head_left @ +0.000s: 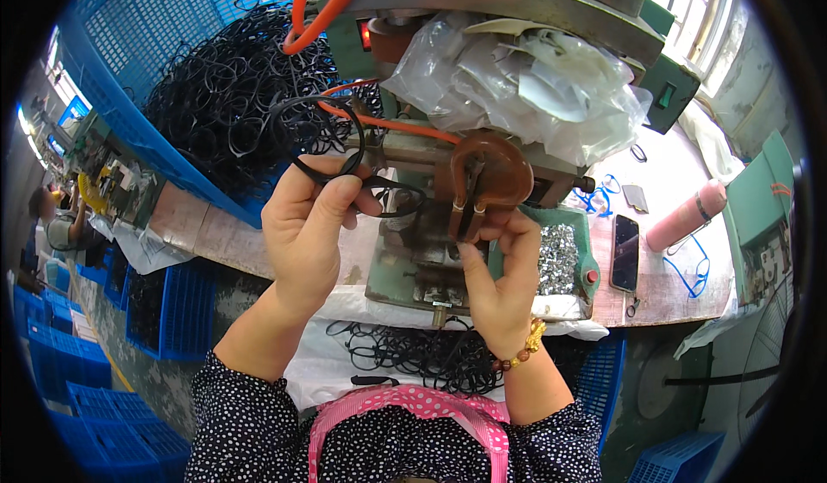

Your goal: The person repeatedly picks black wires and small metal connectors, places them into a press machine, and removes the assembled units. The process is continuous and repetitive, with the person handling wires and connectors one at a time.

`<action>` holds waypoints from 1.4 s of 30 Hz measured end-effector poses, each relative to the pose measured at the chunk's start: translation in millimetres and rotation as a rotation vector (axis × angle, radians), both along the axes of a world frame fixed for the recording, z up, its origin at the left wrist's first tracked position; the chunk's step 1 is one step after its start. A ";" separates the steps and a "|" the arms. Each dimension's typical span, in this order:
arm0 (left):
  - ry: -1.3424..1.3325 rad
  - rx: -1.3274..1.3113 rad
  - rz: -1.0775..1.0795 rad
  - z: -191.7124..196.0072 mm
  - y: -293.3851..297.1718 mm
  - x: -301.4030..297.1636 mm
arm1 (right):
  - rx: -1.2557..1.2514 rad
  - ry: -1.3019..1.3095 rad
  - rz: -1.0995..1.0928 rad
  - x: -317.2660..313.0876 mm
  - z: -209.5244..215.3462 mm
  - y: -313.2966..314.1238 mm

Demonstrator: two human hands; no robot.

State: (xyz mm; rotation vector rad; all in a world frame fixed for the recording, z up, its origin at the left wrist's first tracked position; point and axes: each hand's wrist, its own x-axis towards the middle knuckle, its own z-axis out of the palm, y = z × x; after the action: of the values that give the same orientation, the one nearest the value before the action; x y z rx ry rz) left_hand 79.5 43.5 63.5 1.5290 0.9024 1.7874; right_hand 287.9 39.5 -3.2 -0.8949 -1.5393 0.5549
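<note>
My left hand [301,224] pinches thin black looped bands [403,203] between thumb and fingers. One loop stands up above the hand; another reaches right, toward the green bench machine [388,280]. At the machine's middle sits a brown curved guard [510,173] with a narrow gap in its front. Close below that gap is my right hand [504,280], its thumb and fingers drawn together at the working point. Whatever they grip there is too small or hidden to name. A beaded bracelet [522,354] circles my right wrist.
A blue basket [121,65] heaped with black bands [233,87] stands at the far left. Small metal pieces [558,259] fill a tray on the right, beside a phone [624,252] and a pink bottle [687,216]. More bands [413,349] lie on my lap. A plastic bag [517,82] hangs above.
</note>
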 end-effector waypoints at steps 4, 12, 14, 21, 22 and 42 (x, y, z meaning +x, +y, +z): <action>0.015 0.009 -0.010 1.4 0.5 0.3 | -0.103 0.081 0.105 3.5 6.0 1.1; -0.028 0.028 -0.050 1.4 0.3 3.1 | -0.168 0.164 0.151 -2.5 11.1 -0.3; -0.037 -0.002 -0.027 1.5 -0.7 3.4 | -0.203 0.218 0.191 -2.3 11.7 0.5; 0.053 0.164 -0.042 -0.8 -25.6 12.9 | -0.367 0.432 0.363 1.5 15.8 -0.3; 0.088 0.224 -0.094 0.1 -24.6 10.8 | -0.356 0.422 0.341 0.9 15.9 0.0; 0.041 0.105 0.021 -1.7 1.8 1.2 | -0.349 0.312 0.393 9.9 21.7 9.3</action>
State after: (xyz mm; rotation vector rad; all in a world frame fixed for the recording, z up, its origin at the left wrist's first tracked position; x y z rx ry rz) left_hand 80.8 45.3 61.8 1.6326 0.8593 1.8509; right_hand 297.8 48.7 18.5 -0.7194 -1.3543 1.2178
